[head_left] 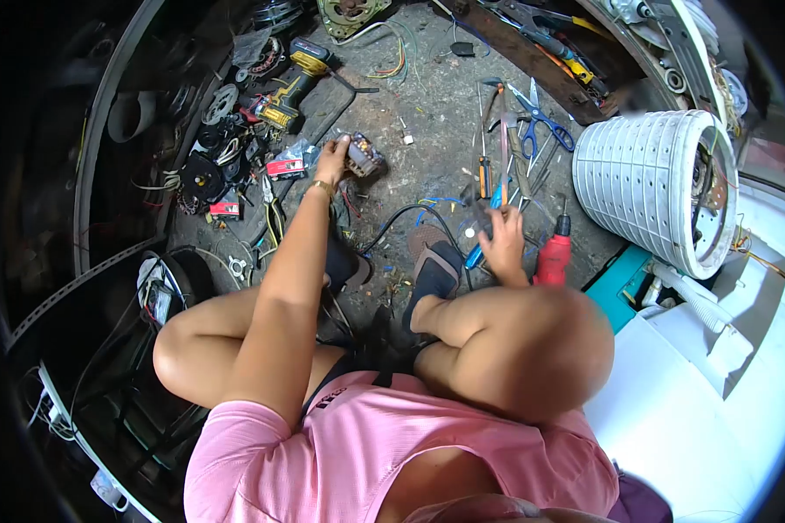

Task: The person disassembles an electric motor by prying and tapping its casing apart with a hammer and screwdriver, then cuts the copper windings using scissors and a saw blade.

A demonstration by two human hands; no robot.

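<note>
In the head view my left hand (330, 163) is closed on a small, worn motor-like part (364, 155) with brownish and grey surfaces; its exact kind is unclear. It is held just above the floor, left of centre. My right hand (503, 242) is low over the floor among the tools, fingers bent and apart, with nothing visible in them. Close to its fingertips are an orange-and-black screwdriver (484, 177) and a blue handle (474, 256). A red power drill (553, 258) lies just right of that hand.
A yellow cordless drill (282, 103), pliers (273, 212) and loose motor parts (202, 177) crowd the left. Blue scissors (542, 125) and a hammer (494, 96) lie right of centre. A white perforated drum (641, 179) stands at the right. My sandalled foot (433, 270) is between the hands.
</note>
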